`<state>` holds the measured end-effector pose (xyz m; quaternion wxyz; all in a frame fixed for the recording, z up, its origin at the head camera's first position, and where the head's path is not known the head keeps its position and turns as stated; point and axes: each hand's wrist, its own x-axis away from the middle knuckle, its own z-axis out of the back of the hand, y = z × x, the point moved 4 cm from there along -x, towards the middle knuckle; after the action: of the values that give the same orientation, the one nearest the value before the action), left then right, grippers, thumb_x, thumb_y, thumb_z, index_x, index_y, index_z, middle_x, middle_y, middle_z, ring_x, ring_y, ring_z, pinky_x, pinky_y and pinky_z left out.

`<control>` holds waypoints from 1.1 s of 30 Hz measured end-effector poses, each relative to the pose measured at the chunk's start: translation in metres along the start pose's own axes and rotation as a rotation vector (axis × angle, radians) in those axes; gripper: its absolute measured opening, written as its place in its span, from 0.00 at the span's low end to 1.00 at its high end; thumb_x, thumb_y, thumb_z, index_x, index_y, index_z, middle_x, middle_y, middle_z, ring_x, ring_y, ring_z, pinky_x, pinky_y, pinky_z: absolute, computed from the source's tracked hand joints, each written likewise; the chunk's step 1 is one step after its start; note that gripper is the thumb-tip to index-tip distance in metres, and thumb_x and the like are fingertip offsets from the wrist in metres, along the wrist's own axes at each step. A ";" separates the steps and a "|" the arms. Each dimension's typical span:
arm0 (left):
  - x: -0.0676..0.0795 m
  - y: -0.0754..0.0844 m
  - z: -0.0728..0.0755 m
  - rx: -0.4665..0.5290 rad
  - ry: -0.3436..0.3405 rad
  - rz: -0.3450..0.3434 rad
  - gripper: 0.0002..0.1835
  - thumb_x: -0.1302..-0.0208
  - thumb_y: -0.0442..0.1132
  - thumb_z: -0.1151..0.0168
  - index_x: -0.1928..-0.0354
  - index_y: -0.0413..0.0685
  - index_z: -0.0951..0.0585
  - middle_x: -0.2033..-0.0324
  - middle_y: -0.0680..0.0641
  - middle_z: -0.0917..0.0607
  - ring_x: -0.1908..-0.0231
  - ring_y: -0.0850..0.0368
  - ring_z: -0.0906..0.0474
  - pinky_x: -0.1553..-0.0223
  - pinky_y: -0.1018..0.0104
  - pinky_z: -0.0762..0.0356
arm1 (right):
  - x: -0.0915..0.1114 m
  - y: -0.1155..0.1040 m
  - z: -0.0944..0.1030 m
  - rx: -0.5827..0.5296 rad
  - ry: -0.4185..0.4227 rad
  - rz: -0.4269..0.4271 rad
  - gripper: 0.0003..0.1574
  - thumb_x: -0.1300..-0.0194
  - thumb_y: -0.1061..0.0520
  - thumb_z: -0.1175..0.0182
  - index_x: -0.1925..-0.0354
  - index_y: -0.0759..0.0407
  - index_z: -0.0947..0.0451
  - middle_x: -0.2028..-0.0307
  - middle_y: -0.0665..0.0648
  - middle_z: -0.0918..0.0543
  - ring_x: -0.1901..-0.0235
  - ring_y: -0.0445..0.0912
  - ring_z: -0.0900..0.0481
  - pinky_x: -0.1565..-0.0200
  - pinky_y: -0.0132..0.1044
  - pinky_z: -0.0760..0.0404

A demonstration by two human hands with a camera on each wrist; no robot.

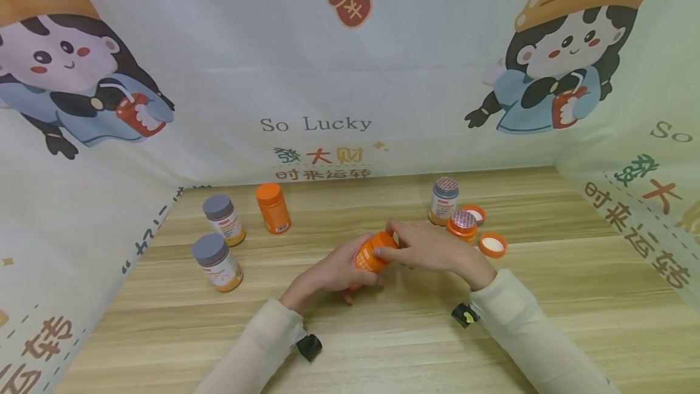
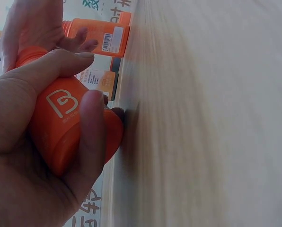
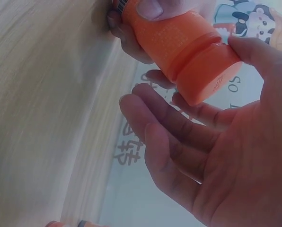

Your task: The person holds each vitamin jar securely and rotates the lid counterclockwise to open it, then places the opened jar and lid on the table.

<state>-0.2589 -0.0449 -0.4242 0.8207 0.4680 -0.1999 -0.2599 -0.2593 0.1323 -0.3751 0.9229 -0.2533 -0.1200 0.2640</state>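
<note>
An orange bottle [image 1: 367, 258] is tilted over the middle of the table. My left hand [image 1: 343, 269] grips it round the body, and in the left wrist view the thumb and fingers wrap the orange bottle [image 2: 60, 116] close to the wood. Its orange cap [image 3: 205, 71] is on the neck. My right hand [image 1: 432, 247] pinches that cap at the edge between thumb and index finger, while its other fingers spread loosely below, as the right wrist view shows.
At the left stand two grey-lidded bottles [image 1: 219, 264] and a capped orange bottle [image 1: 273, 211]. To the right, beyond my right hand, are a foil-sealed white-labelled bottle [image 1: 444, 202], a foil-sealed orange bottle [image 1: 462, 224] and two loose orange caps [image 1: 493, 244]. A printed cloth [image 1: 426, 96] walls the table's back.
</note>
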 end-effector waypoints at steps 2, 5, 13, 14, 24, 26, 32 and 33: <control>0.000 0.000 0.000 0.001 0.002 0.001 0.28 0.42 0.38 0.26 0.41 0.61 0.26 0.61 0.47 0.22 0.74 0.54 0.23 0.86 0.52 0.16 | 0.000 0.000 0.000 -0.003 0.001 0.002 0.30 0.29 0.28 0.44 0.48 0.49 0.28 0.72 0.48 0.19 0.76 0.42 0.21 0.74 0.35 0.25; 0.000 -0.001 -0.001 0.009 0.003 0.004 0.28 0.42 0.38 0.26 0.41 0.61 0.26 0.60 0.46 0.21 0.73 0.53 0.22 0.86 0.52 0.16 | 0.000 0.001 0.000 -0.012 0.001 -0.004 0.31 0.30 0.27 0.45 0.50 0.49 0.27 0.73 0.48 0.19 0.76 0.42 0.22 0.74 0.35 0.25; 0.000 -0.001 -0.001 0.013 -0.002 -0.002 0.27 0.42 0.38 0.26 0.42 0.60 0.26 0.60 0.46 0.21 0.72 0.53 0.22 0.86 0.51 0.16 | 0.000 -0.001 0.001 0.029 0.017 0.010 0.29 0.29 0.28 0.45 0.51 0.48 0.27 0.74 0.47 0.22 0.76 0.41 0.24 0.75 0.34 0.28; 0.000 -0.001 0.000 0.015 -0.003 -0.001 0.27 0.42 0.38 0.26 0.42 0.60 0.26 0.60 0.46 0.21 0.72 0.53 0.22 0.86 0.51 0.16 | 0.000 -0.002 0.002 0.042 0.025 0.013 0.29 0.30 0.28 0.44 0.50 0.48 0.27 0.75 0.47 0.23 0.76 0.42 0.25 0.75 0.34 0.29; 0.000 -0.001 0.000 0.020 -0.001 -0.005 0.28 0.42 0.38 0.26 0.41 0.59 0.26 0.59 0.46 0.21 0.71 0.52 0.21 0.86 0.51 0.16 | 0.000 -0.003 0.005 0.074 0.047 0.018 0.29 0.31 0.28 0.43 0.50 0.49 0.26 0.76 0.46 0.26 0.76 0.42 0.28 0.75 0.33 0.31; 0.000 -0.001 0.000 0.020 0.001 -0.005 0.29 0.42 0.38 0.26 0.41 0.60 0.26 0.59 0.46 0.21 0.71 0.52 0.22 0.86 0.51 0.16 | 0.000 -0.002 0.005 0.072 0.048 0.015 0.29 0.31 0.28 0.43 0.51 0.49 0.25 0.76 0.47 0.26 0.76 0.42 0.28 0.75 0.34 0.31; 0.000 -0.001 0.000 0.014 0.003 -0.007 0.28 0.42 0.38 0.26 0.42 0.60 0.26 0.60 0.46 0.21 0.73 0.53 0.22 0.87 0.51 0.17 | 0.000 -0.002 0.005 0.078 0.058 0.019 0.29 0.31 0.28 0.43 0.53 0.49 0.24 0.76 0.46 0.27 0.76 0.42 0.28 0.76 0.33 0.32; 0.000 -0.001 0.000 0.014 0.002 -0.004 0.28 0.42 0.38 0.26 0.42 0.60 0.26 0.60 0.46 0.21 0.72 0.53 0.22 0.86 0.51 0.17 | 0.000 -0.002 0.005 0.080 0.061 0.019 0.29 0.31 0.28 0.43 0.53 0.49 0.24 0.76 0.46 0.26 0.75 0.42 0.28 0.75 0.33 0.32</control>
<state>-0.2595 -0.0450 -0.4251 0.8170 0.4746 -0.1997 -0.2597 -0.2599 0.1327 -0.3696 0.9330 -0.2253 -0.0787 0.2695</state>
